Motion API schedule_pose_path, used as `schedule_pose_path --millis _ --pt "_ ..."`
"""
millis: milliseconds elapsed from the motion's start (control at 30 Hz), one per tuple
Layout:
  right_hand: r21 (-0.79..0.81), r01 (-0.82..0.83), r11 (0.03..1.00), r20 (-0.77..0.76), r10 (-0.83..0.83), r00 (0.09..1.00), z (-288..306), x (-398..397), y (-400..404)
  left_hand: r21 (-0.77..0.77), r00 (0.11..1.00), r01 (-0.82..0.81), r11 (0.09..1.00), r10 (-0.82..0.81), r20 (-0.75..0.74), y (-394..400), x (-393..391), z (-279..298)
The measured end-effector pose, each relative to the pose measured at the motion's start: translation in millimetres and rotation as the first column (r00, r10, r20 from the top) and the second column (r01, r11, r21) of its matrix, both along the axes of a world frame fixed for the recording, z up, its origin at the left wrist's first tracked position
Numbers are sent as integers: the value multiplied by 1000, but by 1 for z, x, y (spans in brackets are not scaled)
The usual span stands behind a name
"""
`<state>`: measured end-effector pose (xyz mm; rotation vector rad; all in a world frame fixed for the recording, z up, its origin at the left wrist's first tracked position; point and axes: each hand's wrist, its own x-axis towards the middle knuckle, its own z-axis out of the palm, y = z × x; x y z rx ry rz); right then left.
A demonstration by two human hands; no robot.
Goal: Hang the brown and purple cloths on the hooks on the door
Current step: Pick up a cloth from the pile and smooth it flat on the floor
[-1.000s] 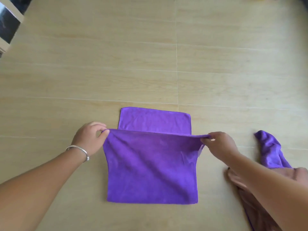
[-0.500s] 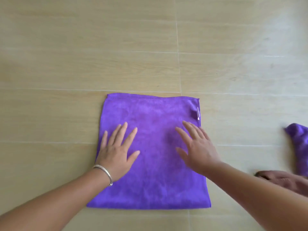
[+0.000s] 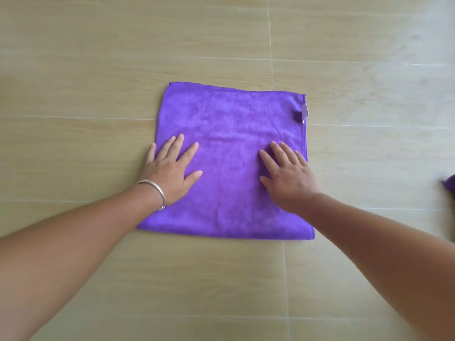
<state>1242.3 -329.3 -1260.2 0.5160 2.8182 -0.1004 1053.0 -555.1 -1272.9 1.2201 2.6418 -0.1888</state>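
We have both hands flat on the purple cloth (image 3: 231, 134), fingers straight and spread, gripping nothing. Our left hand (image 3: 172, 172) presses on the cloth's left side, little finger lying along or just past the left edge; we cannot tell if it touches the floor. A silver bangle (image 3: 154, 193) sits on the left wrist. Our right hand (image 3: 288, 178) presses on the right half, fingers fanned toward the far edge, little finger close to the right edge.

The cloth lies folded into a rough square on the wood-look floor (image 3: 98, 70), fold at the near edge, far edge slightly slanted. A small tag (image 3: 304, 113) sticks out at the far right corner. Pale seams in the floor run under and around the cloth.

At the right border of the view we see a bit of a second purple cloth (image 3: 450, 185), well apart from the folded one, mostly cut off. Both forearms reach in from the bottom corners.
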Motion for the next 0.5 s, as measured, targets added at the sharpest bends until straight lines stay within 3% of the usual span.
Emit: schedule_pose_path --millis 133,300,500 --pt "-72 -158 985 -166 145 975 -4 38 -24 108 991 126 986 -129 20 -28 33 1" --pt "-63 -334 940 -198 317 928 -17 92 -28 122 976 210 970 -215 31 -79 63 -3" --pt "-50 -408 912 -175 394 902 -20 107 -18 104 952 299 948 -304 26 -109 54 0"
